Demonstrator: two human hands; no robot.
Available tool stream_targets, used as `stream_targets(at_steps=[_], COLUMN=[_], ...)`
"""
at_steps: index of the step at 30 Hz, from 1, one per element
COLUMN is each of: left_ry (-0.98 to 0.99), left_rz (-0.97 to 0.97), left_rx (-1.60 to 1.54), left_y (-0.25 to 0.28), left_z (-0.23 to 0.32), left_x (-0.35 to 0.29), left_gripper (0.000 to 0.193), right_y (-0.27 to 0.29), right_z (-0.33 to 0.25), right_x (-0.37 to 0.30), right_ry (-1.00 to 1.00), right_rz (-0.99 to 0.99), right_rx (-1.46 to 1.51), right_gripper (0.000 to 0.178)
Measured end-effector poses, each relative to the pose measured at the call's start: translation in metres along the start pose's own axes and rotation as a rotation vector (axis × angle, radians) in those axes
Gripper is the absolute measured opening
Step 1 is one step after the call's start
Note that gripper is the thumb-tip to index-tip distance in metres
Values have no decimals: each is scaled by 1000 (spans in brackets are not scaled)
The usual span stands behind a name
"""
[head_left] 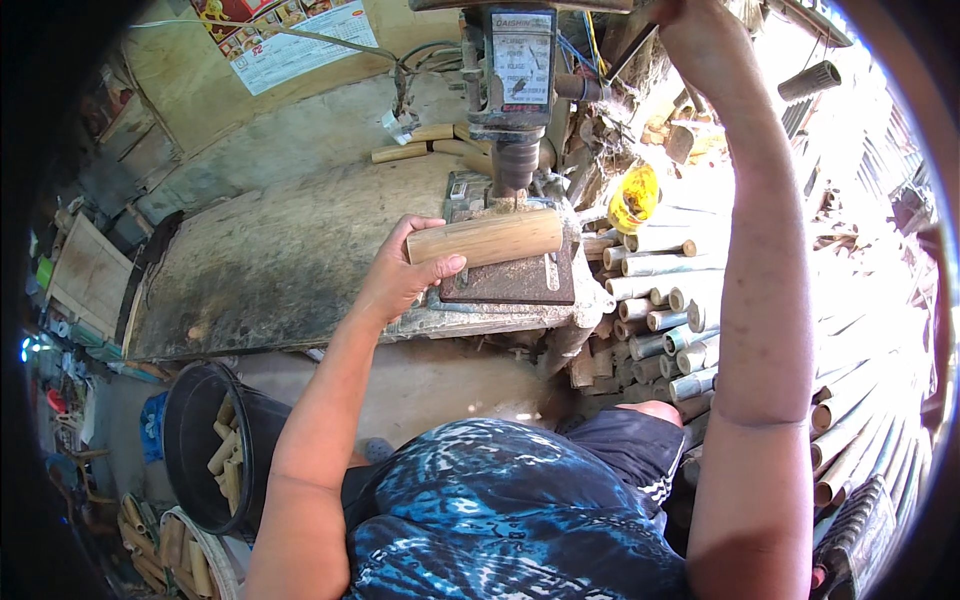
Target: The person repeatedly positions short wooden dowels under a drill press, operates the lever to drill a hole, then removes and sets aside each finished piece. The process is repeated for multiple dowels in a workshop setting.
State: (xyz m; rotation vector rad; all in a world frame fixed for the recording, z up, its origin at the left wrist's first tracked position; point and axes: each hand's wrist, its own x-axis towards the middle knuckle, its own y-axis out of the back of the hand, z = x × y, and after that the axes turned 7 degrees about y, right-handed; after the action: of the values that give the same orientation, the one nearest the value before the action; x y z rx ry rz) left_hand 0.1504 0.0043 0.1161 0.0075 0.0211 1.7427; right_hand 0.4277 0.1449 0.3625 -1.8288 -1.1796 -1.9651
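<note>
My left hand is closed around the left end of a bamboo piece, thumb on the near side. The bamboo lies sideways over the dark metal base plate of a drill press. Straight above it is the drill chuck; where the bit meets the bamboo is hard to make out. Pale shavings are scattered on the plate around the bamboo. At the top edge, my right hand is closed at the upper end of the press's dark lever; the frame cuts off part of its fingers.
A worn wooden bench extends left, with more bamboo pieces behind. Stacked bamboo poles fill the right side, below a yellow container. A black bucket of bamboo pieces and a white sack stand lower left.
</note>
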Motion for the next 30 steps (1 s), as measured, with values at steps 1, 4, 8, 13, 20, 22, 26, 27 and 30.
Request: stream_targets(at_steps=[1,4,8,13,20,22,26,27,30], left_ry=[-1,19,38,51,65,62,53,48,49], left_rz=[5,2,-34,-61,-59,-59,-49,-48,-36], left_rx=[24,50,-32,-90,-83,-80,-67,-70,-56], left_y=[0,4,8,8,7,6,4,4,3], left_z=[0,0,1,5,8,9,8,8,8], left_x=[2,4,2,-1,-2,-3,-3,-3,-2], left_gripper=[60,57,55,51,49,50,51,51,53], right_y=[1,4,12,36,35,34,35,35,34], right_z=[-2,-9,-16,-21,-27,-27,-29,-30,-32], right_x=[-2,-8,-22,-58,-118,-121,-122,-123,-127], right_ry=[-16,-49,-33,-147,-67,-85,-72,-73,-78], right_rz=[-7,-17,26,-114,-25,-29,-19,-17,-27], right_rx=[2,38,54,34,114,113,97,95,100], right_gripper=[25,23,20,26,21,21,21,21,20])
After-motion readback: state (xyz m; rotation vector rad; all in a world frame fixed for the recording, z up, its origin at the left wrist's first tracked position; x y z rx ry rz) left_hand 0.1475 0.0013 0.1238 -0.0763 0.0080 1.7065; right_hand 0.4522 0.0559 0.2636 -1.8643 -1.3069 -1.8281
